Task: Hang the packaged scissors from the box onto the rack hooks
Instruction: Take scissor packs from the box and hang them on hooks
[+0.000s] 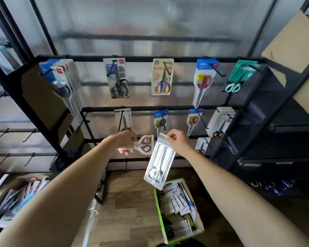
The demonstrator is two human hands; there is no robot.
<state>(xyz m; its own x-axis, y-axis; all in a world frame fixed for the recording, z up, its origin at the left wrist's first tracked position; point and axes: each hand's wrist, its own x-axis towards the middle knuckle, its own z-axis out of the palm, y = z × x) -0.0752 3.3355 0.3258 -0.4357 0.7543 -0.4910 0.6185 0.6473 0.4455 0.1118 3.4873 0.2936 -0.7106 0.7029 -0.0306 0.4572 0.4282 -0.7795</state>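
Observation:
My right hand [179,141] pinches the top tab of a clear blister pack of silver scissors [160,162], which hangs tilted in front of the rack's lower rows. My left hand [126,142] holds a pack of dark red-handled scissors [144,144] lying sideways near the third bar of the black rack [150,108]. Several packaged scissors hang on the rack hooks in the upper two rows. Below my right arm, a green-edged cardboard box [178,211] on the wooden floor holds several more packs.
A second box of packaged items [20,195] sits at the lower left under empty hooks [28,136]. Black shelving [275,139] stands close on the right, with cardboard pieces [291,43] above it. A translucent ribbed panel backs the rack.

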